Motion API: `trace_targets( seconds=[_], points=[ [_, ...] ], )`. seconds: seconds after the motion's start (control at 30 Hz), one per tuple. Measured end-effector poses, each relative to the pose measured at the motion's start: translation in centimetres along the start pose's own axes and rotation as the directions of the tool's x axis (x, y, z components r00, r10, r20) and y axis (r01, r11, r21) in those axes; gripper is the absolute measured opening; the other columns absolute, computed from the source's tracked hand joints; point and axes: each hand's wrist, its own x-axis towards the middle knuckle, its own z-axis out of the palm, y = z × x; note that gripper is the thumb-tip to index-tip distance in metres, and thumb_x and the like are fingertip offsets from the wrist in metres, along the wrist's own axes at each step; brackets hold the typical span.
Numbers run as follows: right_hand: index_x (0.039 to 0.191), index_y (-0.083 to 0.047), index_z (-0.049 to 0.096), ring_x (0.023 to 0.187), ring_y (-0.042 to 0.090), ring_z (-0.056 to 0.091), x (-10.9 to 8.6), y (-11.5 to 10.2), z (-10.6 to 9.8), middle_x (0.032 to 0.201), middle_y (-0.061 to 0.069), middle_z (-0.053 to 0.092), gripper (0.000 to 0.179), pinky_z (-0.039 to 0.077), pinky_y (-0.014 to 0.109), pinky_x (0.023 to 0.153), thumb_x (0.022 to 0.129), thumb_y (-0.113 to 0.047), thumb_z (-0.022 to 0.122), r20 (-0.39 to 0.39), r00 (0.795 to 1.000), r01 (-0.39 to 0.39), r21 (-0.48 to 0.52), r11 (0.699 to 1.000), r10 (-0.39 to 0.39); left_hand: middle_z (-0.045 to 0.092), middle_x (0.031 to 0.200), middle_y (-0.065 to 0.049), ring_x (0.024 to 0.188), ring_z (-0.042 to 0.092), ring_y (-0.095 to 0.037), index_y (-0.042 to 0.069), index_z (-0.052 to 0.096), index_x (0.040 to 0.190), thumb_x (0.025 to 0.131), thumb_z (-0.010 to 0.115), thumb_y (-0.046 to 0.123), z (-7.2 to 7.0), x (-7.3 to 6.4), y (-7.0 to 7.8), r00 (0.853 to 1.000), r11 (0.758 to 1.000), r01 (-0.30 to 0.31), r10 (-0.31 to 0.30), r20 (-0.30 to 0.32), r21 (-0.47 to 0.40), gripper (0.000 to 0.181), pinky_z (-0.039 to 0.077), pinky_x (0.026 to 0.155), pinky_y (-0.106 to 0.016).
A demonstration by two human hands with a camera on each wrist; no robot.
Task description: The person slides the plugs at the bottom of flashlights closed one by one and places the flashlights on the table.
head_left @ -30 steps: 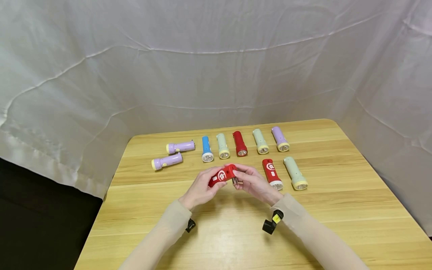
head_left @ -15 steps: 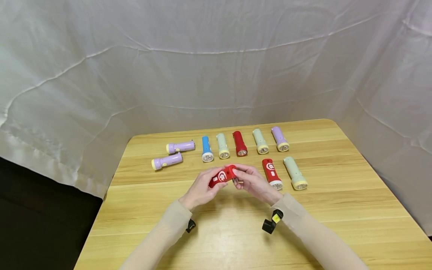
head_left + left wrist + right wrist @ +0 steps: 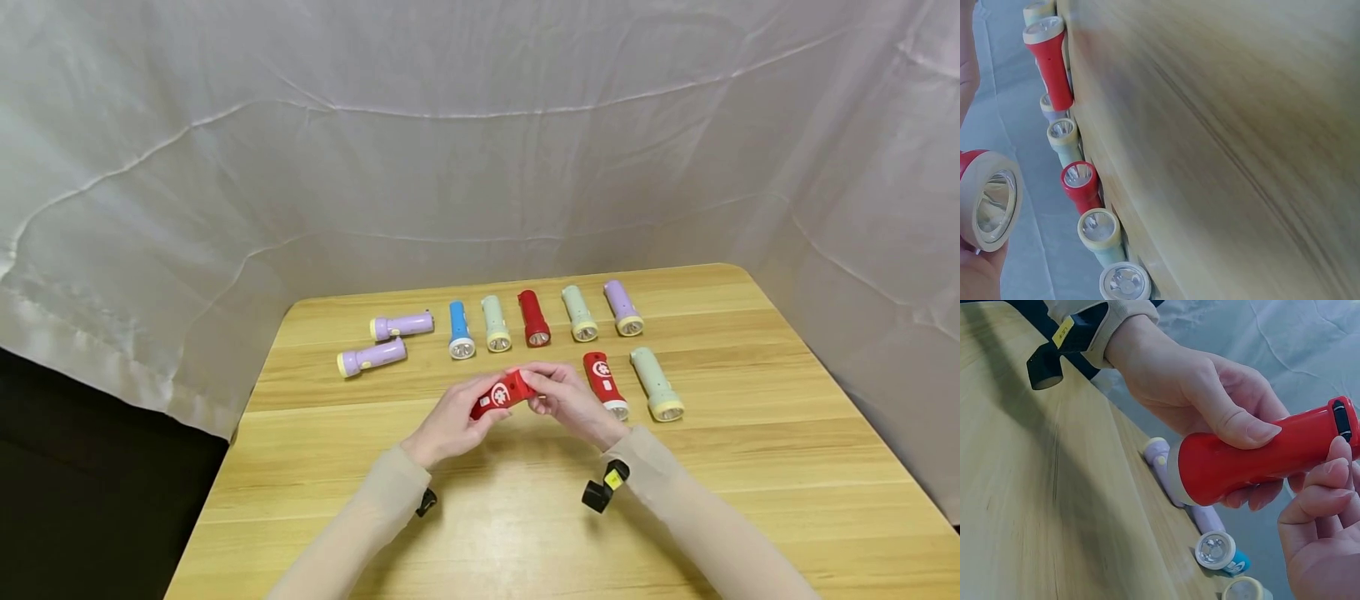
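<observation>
Over the middle of the table, my left hand (image 3: 452, 421) grips a red flashlight (image 3: 500, 395) by its body, thumb along one side and fingers round the other. Its white-rimmed head (image 3: 999, 203) with a clear lens shows in the left wrist view. My right hand (image 3: 568, 400) holds the tail end, thumb on top. In the right wrist view, right fingertips (image 3: 1336, 465) touch the tail beside a dark slot (image 3: 1342, 420) where thin metal prongs lie flat.
Behind the hands a row of flashlights lies on the wooden table (image 3: 480, 525): blue (image 3: 458, 325), pale green, dark red (image 3: 533, 317) and purple. Two purple ones (image 3: 372, 357) lie at left. A red-and-white one (image 3: 602, 379) and a pale green one (image 3: 655, 382) lie at right. Grey curtains surround the table.
The metal prongs that stuck out below the flashlight's tail have folded in and no longer show in the head view. Both hands and the flashlight have shifted slightly right.
</observation>
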Motion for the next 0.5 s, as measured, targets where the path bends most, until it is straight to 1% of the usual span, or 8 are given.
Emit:
trace_targets(
  seconds=[0.17,0.3,0.33,0.4,0.5],
  points=[
    [0.108,-0.028,0.075,0.063,-0.001,0.055,0.03,0.08,-0.2,0.089,-0.01,0.072,0.024,0.043,0.011,0.057,0.104,-0.016,0.054,0.001,1.0,0.023,-0.026,0.999,-0.023,0.068,0.129,-0.014,0.098,0.071,-0.022,0.009,0.052,0.145,0.096,0.069,0.019,-0.11,0.03,0.22,1.0,1.0,0.017,-0.017,0.017,-0.002,0.053,0.059,0.078,-0.024],
    [0.109,-0.026,0.075,0.062,-0.001,0.054,0.03,0.2,-0.27,0.086,-0.01,0.072,0.022,0.043,0.012,0.057,0.103,-0.017,0.056,-0.03,0.999,0.029,-0.069,0.997,-0.031,0.069,0.128,-0.013,0.097,0.07,-0.02,0.009,0.052,0.145,0.097,0.068,0.021,-0.03,0.01,0.15,0.999,1.0,0.019,-0.019,0.03,0.011,0.052,0.058,0.077,-0.022],
    [0.112,-0.021,0.075,0.062,0.0,0.054,0.03,0.23,-0.26,0.085,-0.01,0.071,0.021,0.043,0.012,0.057,0.103,-0.017,0.056,-0.043,0.999,0.03,-0.087,0.996,-0.034,0.069,0.128,-0.013,0.097,0.07,-0.019,0.009,0.052,0.145,0.097,0.068,0.021,-0.01,0.01,0.12,0.999,1.0,0.018,-0.018,0.031,0.013,0.052,0.058,0.077,-0.022],
    [0.119,-0.007,0.072,0.061,0.0,0.053,0.03,0.27,-0.23,0.082,-0.011,0.071,0.025,0.043,0.013,0.056,0.103,-0.017,0.056,-0.073,0.996,0.033,-0.131,0.991,-0.043,0.069,0.128,-0.012,0.096,0.07,-0.019,0.009,0.052,0.145,0.097,0.068,0.021,0.04,0.03,0.1,0.999,1.0,0.019,-0.02,0.031,0.015,0.051,0.058,0.077,-0.023],
    [0.126,0.011,0.062,0.059,0.0,0.053,-0.01,0.26,-0.2,0.074,-0.011,0.068,0.035,0.043,0.014,0.055,0.104,-0.015,0.055,-0.116,0.991,0.038,-0.22,0.975,-0.065,0.069,0.129,-0.012,0.098,0.07,-0.019,0.01,0.053,0.144,0.098,0.067,0.023,0.03,0.06,0.08,0.999,0.999,0.031,-0.032,0.034,0.024,0.05,0.059,0.079,-0.025]
  ],
)
